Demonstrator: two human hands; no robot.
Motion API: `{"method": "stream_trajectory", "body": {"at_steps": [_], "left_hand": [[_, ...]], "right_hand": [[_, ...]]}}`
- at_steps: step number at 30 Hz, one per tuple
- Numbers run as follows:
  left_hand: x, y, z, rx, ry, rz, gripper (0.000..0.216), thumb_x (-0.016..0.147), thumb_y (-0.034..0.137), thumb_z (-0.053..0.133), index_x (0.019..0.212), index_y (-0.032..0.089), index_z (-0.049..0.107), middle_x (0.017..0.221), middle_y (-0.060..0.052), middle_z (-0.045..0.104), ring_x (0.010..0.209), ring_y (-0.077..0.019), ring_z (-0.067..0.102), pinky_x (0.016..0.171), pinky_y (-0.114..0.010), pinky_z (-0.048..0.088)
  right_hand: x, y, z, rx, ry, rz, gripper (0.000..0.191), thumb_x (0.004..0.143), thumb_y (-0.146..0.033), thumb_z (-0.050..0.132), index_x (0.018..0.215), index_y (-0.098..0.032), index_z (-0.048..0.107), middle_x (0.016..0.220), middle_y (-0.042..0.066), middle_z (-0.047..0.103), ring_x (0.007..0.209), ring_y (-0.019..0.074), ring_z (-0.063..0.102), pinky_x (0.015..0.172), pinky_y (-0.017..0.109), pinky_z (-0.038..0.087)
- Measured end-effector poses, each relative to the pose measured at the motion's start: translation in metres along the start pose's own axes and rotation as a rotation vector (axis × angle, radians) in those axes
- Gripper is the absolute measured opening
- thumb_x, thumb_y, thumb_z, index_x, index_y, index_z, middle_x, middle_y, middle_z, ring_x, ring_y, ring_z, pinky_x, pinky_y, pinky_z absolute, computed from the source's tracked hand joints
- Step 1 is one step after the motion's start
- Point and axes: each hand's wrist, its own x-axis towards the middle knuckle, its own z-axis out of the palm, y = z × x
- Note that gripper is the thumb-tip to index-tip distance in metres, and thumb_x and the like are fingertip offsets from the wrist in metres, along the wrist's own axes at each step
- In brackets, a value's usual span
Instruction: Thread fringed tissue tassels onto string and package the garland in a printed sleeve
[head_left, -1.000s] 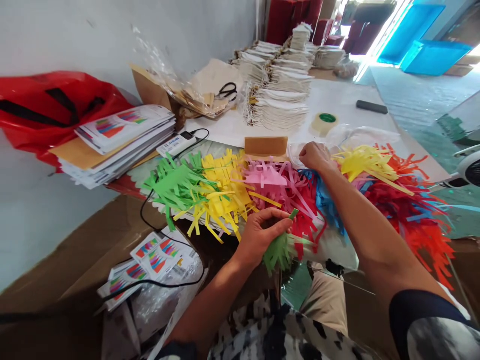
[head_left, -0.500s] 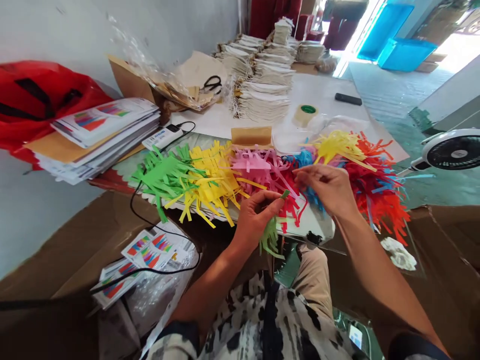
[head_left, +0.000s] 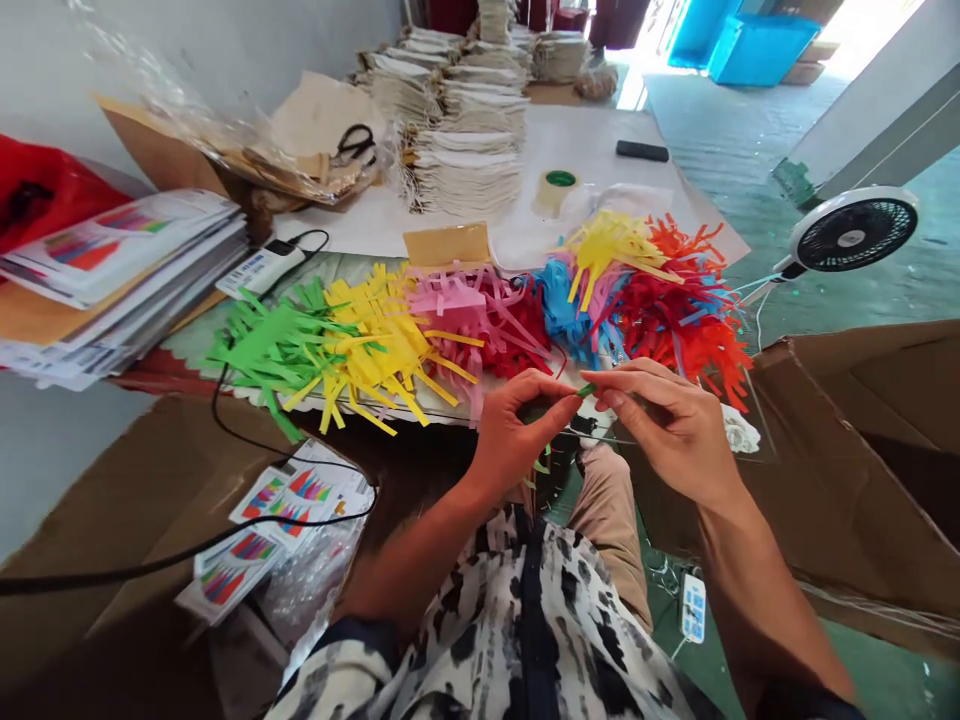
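Note:
My left hand is closed round a small bundle of green fringed paper; only its tip shows between the fingertips, with a few green strips hanging below the palm. My right hand meets it from the right, its thumb and forefinger pinching the same green tip. Both hands hover just in front of the table edge, over my lap. On the table behind them lie piles of cut paper fringe: green, yellow, pink, blue and red-orange.
A stack of printed sheets lies at left, with a cable running down. Behind are a tape roll, scissors, bundles of white tags and a dark remote. A small fan stands right, above a cardboard box.
My right hand left the far side of the fringe piles and came back to the left hand, where it now pinches the green tip. The view tilted down and both hands drew nearer.

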Motion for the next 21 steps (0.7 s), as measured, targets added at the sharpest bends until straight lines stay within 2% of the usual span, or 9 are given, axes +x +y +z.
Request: {"method": "stream_trajectory", "body": {"at_steps": [5,12,21], "left_hand": [[-0.002,0.003,0.004,0.079,-0.041,0.085,0.014,0.092,0.031,0.080,0.086,0.018,0.079,0.085,-0.003,0.072,0.082,-0.0152,0.065,0.077,-0.028,0.049],[-0.005,0.005,0.006,0.123,-0.098,0.087,0.014,0.093,0.031,0.078,0.086,0.019,0.080,0.086,-0.004,0.072,0.083,-0.0168,0.066,0.079,-0.029,0.050],[-0.004,0.007,0.010,0.173,-0.118,0.149,0.009,0.092,0.026,0.077,0.085,0.020,0.079,0.086,-0.004,0.074,0.082,-0.0162,0.067,0.077,-0.029,0.050]], "right_hand": [[-0.009,-0.003,-0.011,-0.126,-0.019,-0.063,0.031,0.102,-0.022,0.065,0.125,-0.040,0.079,0.111,0.001,0.079,0.101,0.0196,0.075,0.089,0.035,0.061],[-0.015,-0.003,-0.020,-0.147,-0.048,-0.055,0.024,0.102,-0.024,0.067,0.119,-0.036,0.078,0.107,0.001,0.081,0.097,0.0209,0.076,0.088,0.038,0.061],[-0.021,0.006,-0.019,0.069,0.022,0.044,0.012,0.096,-0.028,0.076,0.102,-0.035,0.084,0.100,0.002,0.081,0.092,0.0205,0.076,0.082,0.036,0.062]]}}
